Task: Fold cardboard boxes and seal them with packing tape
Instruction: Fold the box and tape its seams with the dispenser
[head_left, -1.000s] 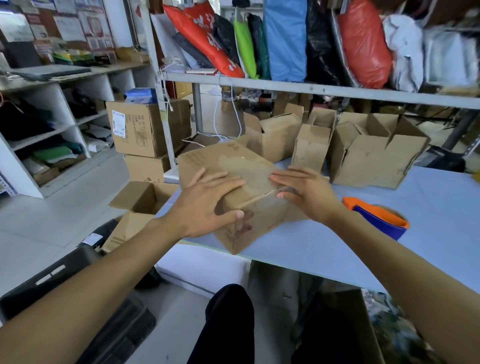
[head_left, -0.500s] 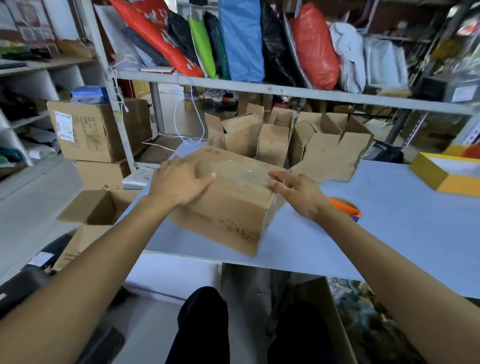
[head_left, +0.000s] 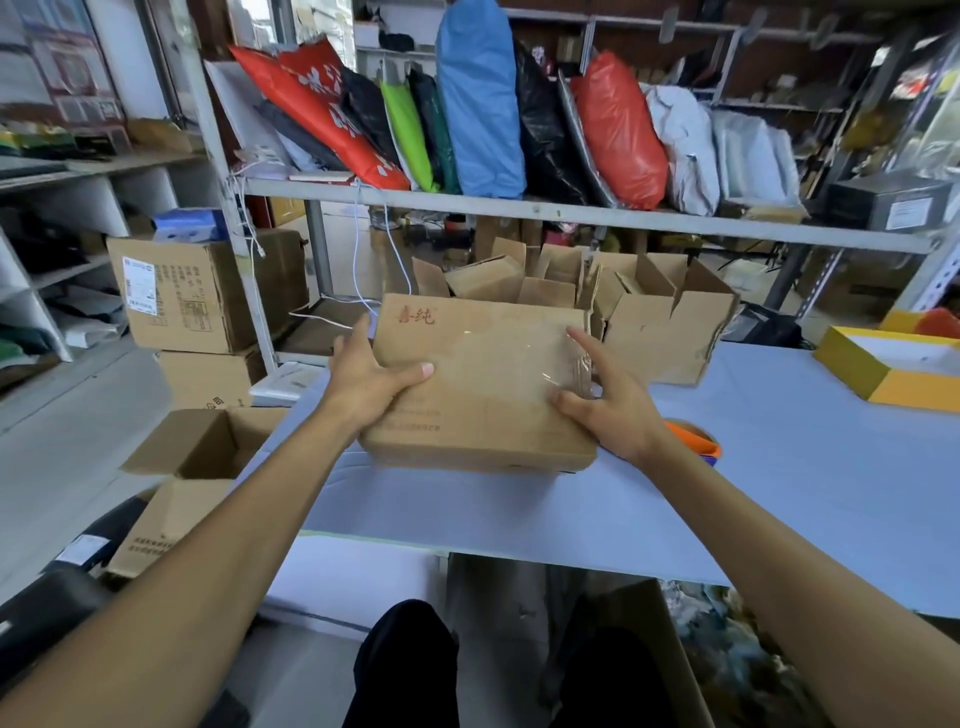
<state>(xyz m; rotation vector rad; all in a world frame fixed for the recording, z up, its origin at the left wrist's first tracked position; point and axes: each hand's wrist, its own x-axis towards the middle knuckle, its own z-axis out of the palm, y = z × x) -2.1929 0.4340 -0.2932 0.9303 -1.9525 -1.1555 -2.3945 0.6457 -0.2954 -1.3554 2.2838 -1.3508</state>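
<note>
1. Two hands held one closed cardboard box (head_left: 483, 384) at the centre of the frame, its lower edge resting on the near part of the pale blue table (head_left: 779, 467).
2. The left hand (head_left: 371, 382) gripped the box's left end, thumb lying across the front face and fingers wrapped behind the edge.
3. The right hand (head_left: 605, 410) pressed the box's right end, with straight, spread fingers over clear packing tape (head_left: 574, 364) that shone across the face and wrapped round that edge.
4. Red characters were printed at the box's upper left corner.
5. Just behind it, at upper centre, stood a cluster of open folded boxes (head_left: 654, 312) with flaps up.
6. An orange and blue tape dispenser (head_left: 696, 441) showed partly behind the right wrist.
7. A yellow tray (head_left: 872, 374) lay at the right edge of the table.
8. On the floor at lower left sat an open carton (head_left: 197, 452).
9. Coloured bags (head_left: 478, 104) lined the shelf across the top.
</note>
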